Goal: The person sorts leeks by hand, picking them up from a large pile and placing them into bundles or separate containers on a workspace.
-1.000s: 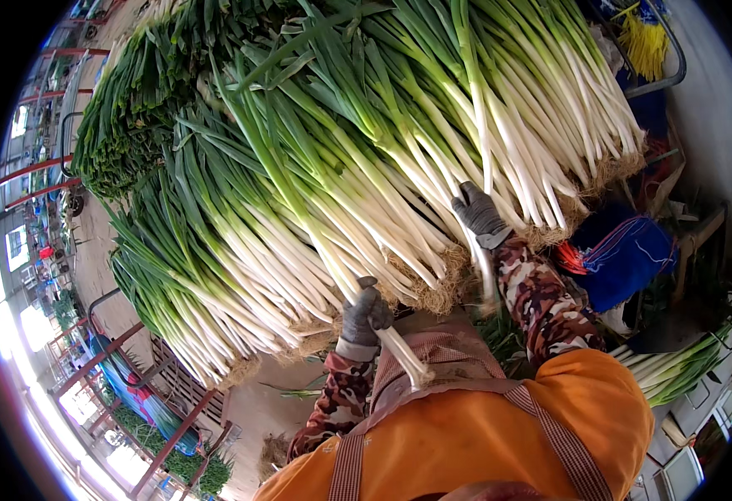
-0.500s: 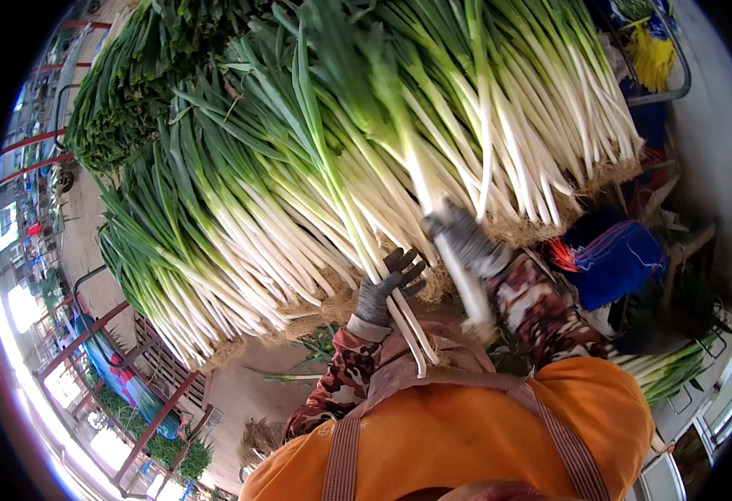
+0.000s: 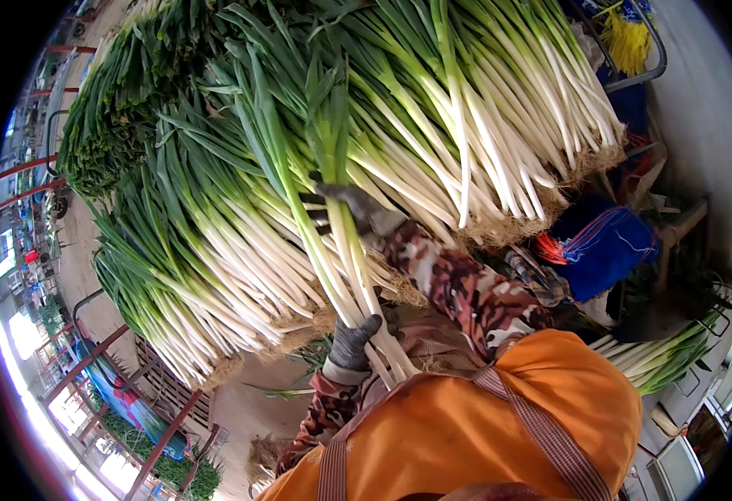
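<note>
A few long green onions (image 3: 351, 271), with white stalks and dark green leaves, lie across my front with their root ends against my apron. Low on the white stalks, my left hand (image 3: 352, 343) in a grey glove is closed around them. Higher up, where white turns green, my gloved right hand (image 3: 362, 210) reaches across and wraps the same stalks, its fingertips showing at their left side. Beneath and beyond both hands spreads a big pile of green onions (image 3: 224, 242), roots toward me and leaves pointing away.
Darker leafy bundles (image 3: 136, 92) lie at the far left. A blue bundle (image 3: 604, 250) with red cords sits right of the pile, and more green onions (image 3: 658, 359) lie at the lower right. Red metal rails (image 3: 161, 447) stand at left; a metal frame (image 3: 654, 63) rises at far right.
My right hand has moved left with its green onion, bringing it beside those in my left hand. My left hand's fingers have closed around the stalks, slightly lower and further left.
</note>
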A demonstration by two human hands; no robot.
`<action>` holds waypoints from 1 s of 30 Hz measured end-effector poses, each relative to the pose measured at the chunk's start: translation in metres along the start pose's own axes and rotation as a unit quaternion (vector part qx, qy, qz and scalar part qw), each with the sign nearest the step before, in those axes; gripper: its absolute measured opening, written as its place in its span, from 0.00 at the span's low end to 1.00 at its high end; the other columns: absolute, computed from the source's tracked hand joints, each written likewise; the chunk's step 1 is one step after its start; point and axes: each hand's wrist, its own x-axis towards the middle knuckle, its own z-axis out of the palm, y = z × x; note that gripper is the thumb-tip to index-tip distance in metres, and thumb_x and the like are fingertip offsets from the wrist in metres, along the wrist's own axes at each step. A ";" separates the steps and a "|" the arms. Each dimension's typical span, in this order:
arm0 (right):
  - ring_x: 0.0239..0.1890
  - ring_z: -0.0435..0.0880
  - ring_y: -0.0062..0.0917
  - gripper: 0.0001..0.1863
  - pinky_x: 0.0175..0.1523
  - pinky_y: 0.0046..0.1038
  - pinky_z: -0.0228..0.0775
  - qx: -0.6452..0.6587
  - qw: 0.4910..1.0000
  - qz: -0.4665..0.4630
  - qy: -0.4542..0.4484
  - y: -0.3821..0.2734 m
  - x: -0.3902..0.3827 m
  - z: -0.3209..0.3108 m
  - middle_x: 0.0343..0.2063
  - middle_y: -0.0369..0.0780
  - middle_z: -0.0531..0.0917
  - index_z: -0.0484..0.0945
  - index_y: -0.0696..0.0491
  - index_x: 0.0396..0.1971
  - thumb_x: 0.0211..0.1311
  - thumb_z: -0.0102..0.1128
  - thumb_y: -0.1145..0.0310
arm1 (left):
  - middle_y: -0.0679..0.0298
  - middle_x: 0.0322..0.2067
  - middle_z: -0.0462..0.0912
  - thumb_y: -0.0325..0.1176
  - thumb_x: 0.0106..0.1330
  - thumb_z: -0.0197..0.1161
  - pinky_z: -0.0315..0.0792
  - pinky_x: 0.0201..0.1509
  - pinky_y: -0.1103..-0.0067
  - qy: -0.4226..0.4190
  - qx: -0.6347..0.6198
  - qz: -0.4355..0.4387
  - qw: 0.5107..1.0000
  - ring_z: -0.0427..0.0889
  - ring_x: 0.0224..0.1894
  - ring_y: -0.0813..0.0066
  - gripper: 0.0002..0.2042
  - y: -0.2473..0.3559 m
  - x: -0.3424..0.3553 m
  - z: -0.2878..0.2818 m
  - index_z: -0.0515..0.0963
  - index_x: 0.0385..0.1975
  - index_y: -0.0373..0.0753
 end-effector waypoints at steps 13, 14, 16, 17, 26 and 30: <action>0.48 0.82 0.32 0.30 0.52 0.34 0.77 -0.075 0.995 0.022 -0.064 0.055 0.041 0.077 0.48 0.47 0.80 0.72 0.58 0.57 0.60 0.64 0.56 | 0.50 0.36 0.82 0.38 0.58 0.69 0.82 0.40 0.68 -0.111 -0.160 0.020 0.981 0.84 0.36 0.60 0.23 0.009 -0.049 -0.053 0.72 0.49 0.33; 0.51 0.80 0.34 0.33 0.56 0.35 0.76 -0.065 0.994 0.029 -0.086 0.072 0.026 0.094 0.51 0.49 0.79 0.69 0.58 0.60 0.58 0.66 0.56 | 0.51 0.36 0.83 0.38 0.59 0.69 0.82 0.39 0.68 -0.109 -0.205 0.010 0.973 0.84 0.35 0.61 0.22 0.012 -0.050 -0.060 0.73 0.48 0.33; 0.53 0.79 0.35 0.38 0.57 0.35 0.77 -0.082 0.994 0.059 -0.037 0.111 0.032 0.075 0.55 0.51 0.76 0.63 0.57 0.64 0.57 0.68 0.57 | 0.53 0.37 0.83 0.40 0.60 0.69 0.82 0.40 0.70 -0.081 -0.222 -0.018 0.971 0.84 0.35 0.64 0.23 0.001 -0.039 -0.098 0.72 0.50 0.33; 0.50 0.81 0.36 0.35 0.55 0.37 0.78 -0.148 0.988 0.029 0.020 0.126 0.048 0.056 0.51 0.51 0.78 0.65 0.57 0.62 0.56 0.68 0.61 | 0.54 0.37 0.83 0.40 0.60 0.69 0.82 0.41 0.71 -0.084 -0.232 -0.037 0.968 0.85 0.35 0.64 0.24 -0.002 -0.031 -0.116 0.72 0.51 0.34; 0.53 0.80 0.43 0.32 0.50 0.45 0.82 -0.296 0.952 -0.074 0.039 0.174 0.115 0.195 0.52 0.52 0.78 0.63 0.56 0.62 0.56 0.64 0.76 | 0.64 0.32 0.81 0.34 0.58 0.70 0.77 0.34 0.78 -0.238 -0.198 0.084 0.947 0.80 0.31 0.76 0.22 0.065 -0.065 -0.225 0.72 0.50 0.36; 0.50 0.82 0.41 0.39 0.52 0.40 0.81 -0.346 0.929 -0.102 0.080 0.215 0.189 0.215 0.49 0.51 0.80 0.62 0.57 0.62 0.53 0.72 0.61 | 0.57 0.31 0.82 0.28 0.55 0.70 0.78 0.32 0.73 -0.126 -0.059 0.092 0.986 0.80 0.29 0.67 0.20 0.093 -0.044 -0.324 0.75 0.49 0.35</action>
